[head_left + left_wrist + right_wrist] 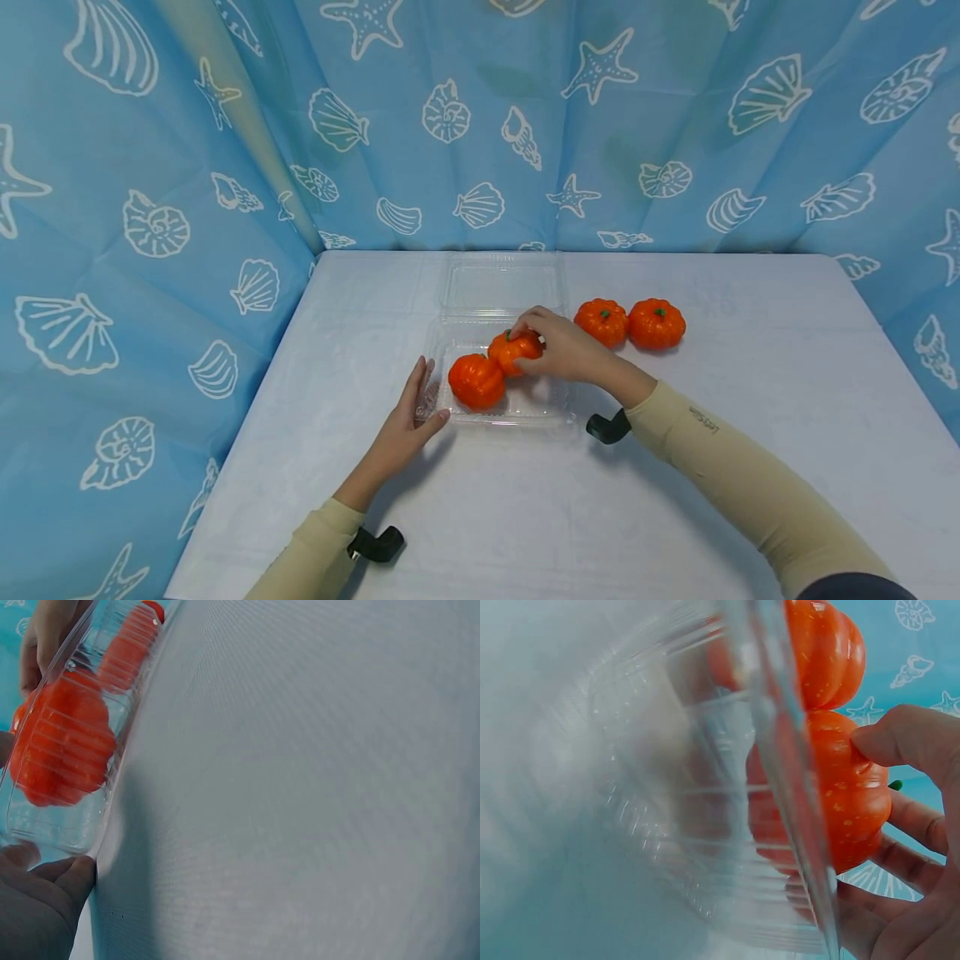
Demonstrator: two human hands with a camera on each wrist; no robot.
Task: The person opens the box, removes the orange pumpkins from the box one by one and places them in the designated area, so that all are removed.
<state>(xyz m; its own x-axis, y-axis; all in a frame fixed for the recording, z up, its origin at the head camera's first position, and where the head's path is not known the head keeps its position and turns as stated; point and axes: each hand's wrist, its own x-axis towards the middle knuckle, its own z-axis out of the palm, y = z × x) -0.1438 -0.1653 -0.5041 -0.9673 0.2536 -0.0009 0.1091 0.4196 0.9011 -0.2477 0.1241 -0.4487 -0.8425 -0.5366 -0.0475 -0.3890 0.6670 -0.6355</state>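
Pumpkin, orange and ribbed, is sitting within the clear box, toward one o'clock of its middle, and we are seeing the right hand gripping it from three o'clock, thumb and fingers curling round it. Whether it is touching the box floor, we are not managing to tell. At its eight o'clock, a second pumpkin is resting in the box, touching it. We are finding the left hand at the box's eight o'clock, gripping nothing, its fingers stretching straight along the outer wall and its thumb spreading to the near corner. The lid is lying folded back at twelve o'clock. Outside the box, toward two o'clock, a third pumpkin and a fourth are standing side by side on the white table. Pale sleeves are covering both arms. Beyond the table, a blue curtain is hanging from nine o'clock round to three, showing white shells and starfish.
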